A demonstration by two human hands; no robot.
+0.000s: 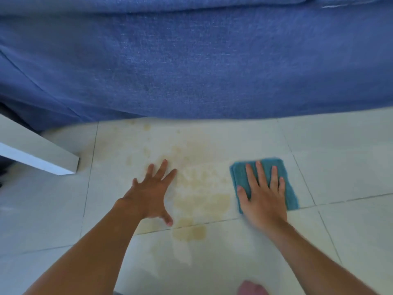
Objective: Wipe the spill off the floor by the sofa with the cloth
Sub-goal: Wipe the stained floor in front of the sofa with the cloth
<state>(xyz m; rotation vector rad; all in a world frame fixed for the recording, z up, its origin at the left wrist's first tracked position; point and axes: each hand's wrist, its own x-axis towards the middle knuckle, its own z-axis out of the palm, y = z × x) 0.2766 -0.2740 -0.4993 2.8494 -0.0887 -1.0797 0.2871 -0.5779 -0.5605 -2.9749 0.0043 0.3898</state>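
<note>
A yellowish-brown spill spreads in patches over the pale floor tiles just in front of the blue sofa. A folded teal cloth lies flat on the tiles at the spill's right edge. My right hand presses flat on the cloth with fingers spread. My left hand rests on the floor at the spill's left side, fingers apart, holding nothing.
A white table edge juts in from the left, close to the sofa's base. The sofa's front fills the whole upper half of the view. A knee or foot shows at the bottom edge.
</note>
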